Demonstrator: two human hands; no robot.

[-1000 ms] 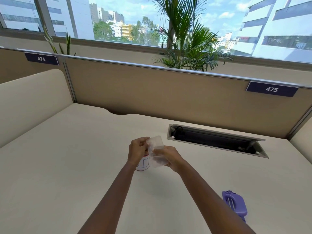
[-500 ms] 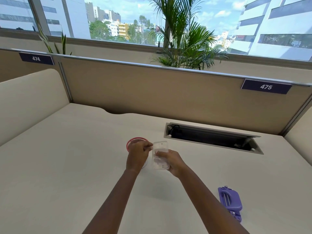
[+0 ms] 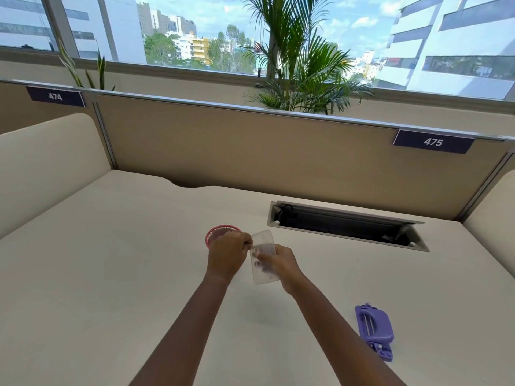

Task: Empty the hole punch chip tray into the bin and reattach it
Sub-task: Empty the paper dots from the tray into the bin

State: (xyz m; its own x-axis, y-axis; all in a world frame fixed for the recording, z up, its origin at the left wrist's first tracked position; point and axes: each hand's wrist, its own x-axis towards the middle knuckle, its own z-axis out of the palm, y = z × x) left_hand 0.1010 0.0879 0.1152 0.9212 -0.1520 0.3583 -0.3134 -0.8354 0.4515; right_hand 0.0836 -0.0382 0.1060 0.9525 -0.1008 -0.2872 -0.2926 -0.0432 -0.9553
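A clear plastic chip tray [image 3: 264,257] is held above the desk between both hands, its long side pointing away from me. My right hand [image 3: 281,267] grips its right side and lower half. My left hand [image 3: 227,256] pinches its upper left edge. Just behind my left hand stands a small round bin with a red rim [image 3: 220,232], mostly hidden by that hand. The purple hole punch [image 3: 374,328] lies on the desk at the lower right, apart from both hands.
The cream desk [image 3: 97,274] is bounded by tan partition panels [image 3: 250,151] at the back and sides. A recessed cable tray opening [image 3: 345,227] sits in the desk behind and right of my hands. Plants stand beyond the partition.
The tray has tipped back from over the bin to a flatter pose and come toward me. The bin's red rim has come into sight behind my left hand.
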